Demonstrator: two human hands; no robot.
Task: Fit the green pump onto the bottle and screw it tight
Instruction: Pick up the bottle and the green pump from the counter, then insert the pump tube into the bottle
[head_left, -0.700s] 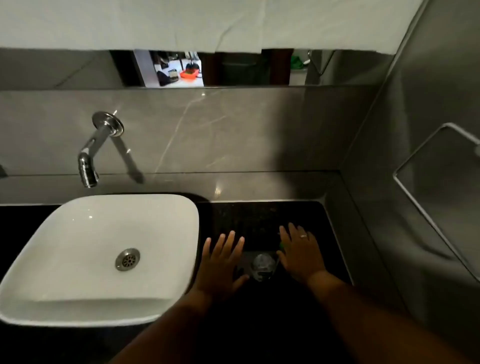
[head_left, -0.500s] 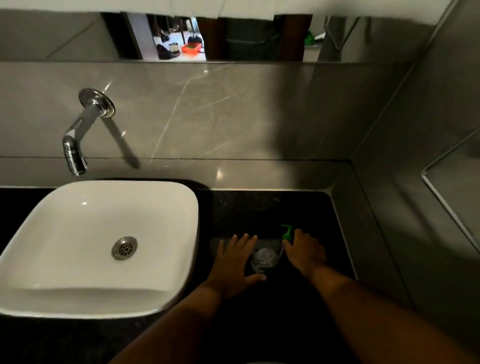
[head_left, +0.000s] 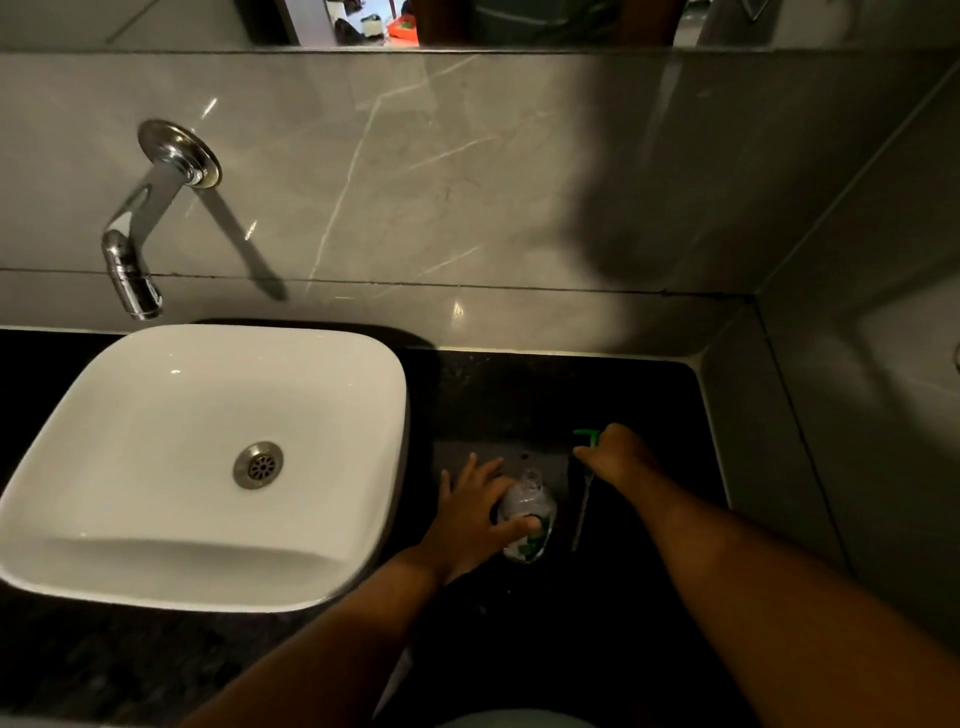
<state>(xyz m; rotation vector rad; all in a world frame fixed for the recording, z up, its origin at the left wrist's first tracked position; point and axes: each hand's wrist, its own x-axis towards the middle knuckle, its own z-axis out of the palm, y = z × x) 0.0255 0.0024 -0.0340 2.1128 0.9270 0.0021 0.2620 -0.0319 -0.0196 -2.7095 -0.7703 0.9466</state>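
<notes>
Pump fitting not begun; left hand (head_left: 475, 512) grips clear plastic bottle (head_left: 525, 517), neck bare. Right hand (head_left: 618, 457), at two o'clock, holds green plastic pump (head_left: 587, 435); seating and screwing remain.

Both forearms are bare to the frame's edge, no sleeves showing, and neither the left hand (head_left: 470, 512) nor the right hand (head_left: 618, 457) wears a glove.

left hand (head_left: 475, 514) wraps bottle (head_left: 525, 514) | right hand (head_left: 618, 457) grips green pump (head_left: 588, 435) — tube dangling | white sink (head_left: 104, 561) left
</notes>
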